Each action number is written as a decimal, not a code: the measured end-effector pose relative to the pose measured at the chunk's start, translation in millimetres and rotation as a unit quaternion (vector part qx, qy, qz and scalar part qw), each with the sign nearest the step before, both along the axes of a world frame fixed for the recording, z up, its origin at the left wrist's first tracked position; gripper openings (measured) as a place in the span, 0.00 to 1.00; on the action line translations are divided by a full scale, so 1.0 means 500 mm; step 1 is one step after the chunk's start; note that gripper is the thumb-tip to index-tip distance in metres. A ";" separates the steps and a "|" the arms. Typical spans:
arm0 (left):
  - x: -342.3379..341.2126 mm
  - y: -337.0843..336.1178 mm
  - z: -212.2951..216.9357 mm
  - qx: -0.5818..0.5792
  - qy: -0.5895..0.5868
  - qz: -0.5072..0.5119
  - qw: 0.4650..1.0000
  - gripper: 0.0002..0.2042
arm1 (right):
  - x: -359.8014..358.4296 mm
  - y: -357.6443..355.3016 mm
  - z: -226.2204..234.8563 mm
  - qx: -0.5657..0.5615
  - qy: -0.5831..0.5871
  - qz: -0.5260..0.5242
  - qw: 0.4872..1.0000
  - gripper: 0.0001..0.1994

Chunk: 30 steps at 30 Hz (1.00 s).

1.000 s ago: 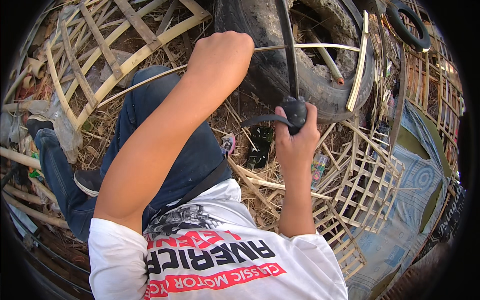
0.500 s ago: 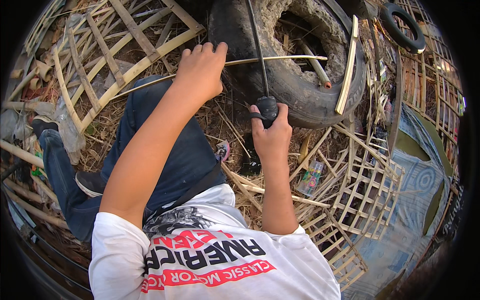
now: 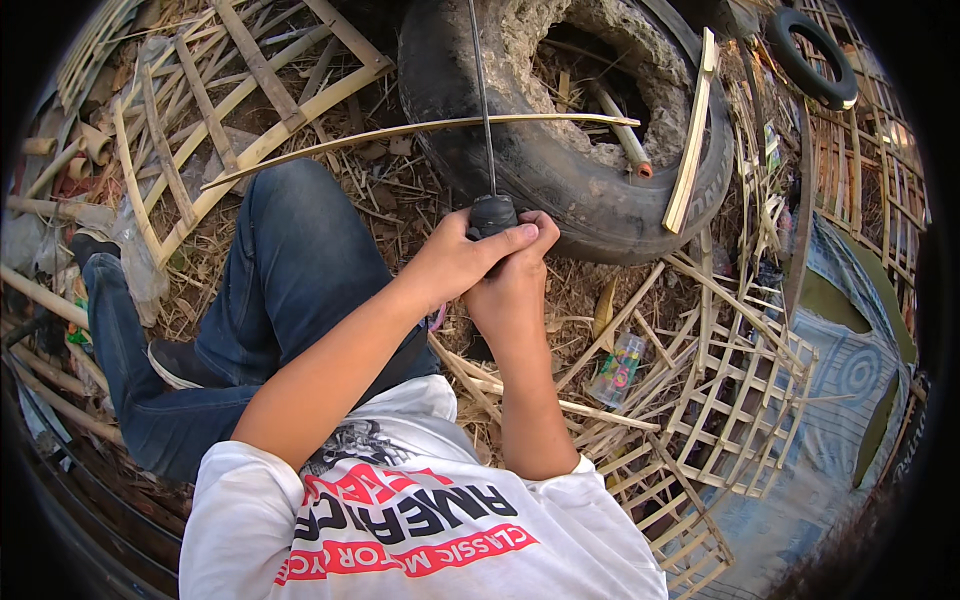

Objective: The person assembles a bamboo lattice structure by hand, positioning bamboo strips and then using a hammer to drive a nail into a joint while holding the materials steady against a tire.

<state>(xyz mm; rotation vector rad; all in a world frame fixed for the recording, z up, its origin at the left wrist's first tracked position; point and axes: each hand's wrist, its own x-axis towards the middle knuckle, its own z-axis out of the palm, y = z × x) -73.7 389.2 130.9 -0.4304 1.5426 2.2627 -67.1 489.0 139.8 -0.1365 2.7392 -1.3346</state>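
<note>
My left hand [image 3: 450, 258] and my right hand [image 3: 515, 285] are closed together around the bulky black handle of a long thin tool [image 3: 490, 212]. Its narrow dark shaft points away over the tyre; whether it is a rod or a blade seen edge-on, I cannot tell. A long split bamboo strip [image 3: 340, 143] crosses the shaft, lying from the lattice on the left to over the tyre, held by neither hand. The big worn tyre [image 3: 580, 215] has a rough, concrete-like filling around a central hole. Another pale bamboo piece [image 3: 692, 135] rests on its right side.
Bamboo lattice frames [image 3: 265, 150] lie at the far left, and a slatted bamboo grid [image 3: 740, 380] sits at the right by blue patterned cloth [image 3: 820, 480]. A clear plastic container [image 3: 619, 370] lies among bamboo scraps. A smaller tyre [image 3: 815, 60] is at the far right.
My left hand has let go of the bamboo strip and moved right and nearer, onto the tool's handle with my right hand. The strip stays lying across the tyre.
</note>
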 end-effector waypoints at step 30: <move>0.023 0.013 0.016 -0.010 -0.038 0.061 0.997 0.16 | -0.553 0.243 -0.009 0.371 -0.169 0.100 0.908 0.30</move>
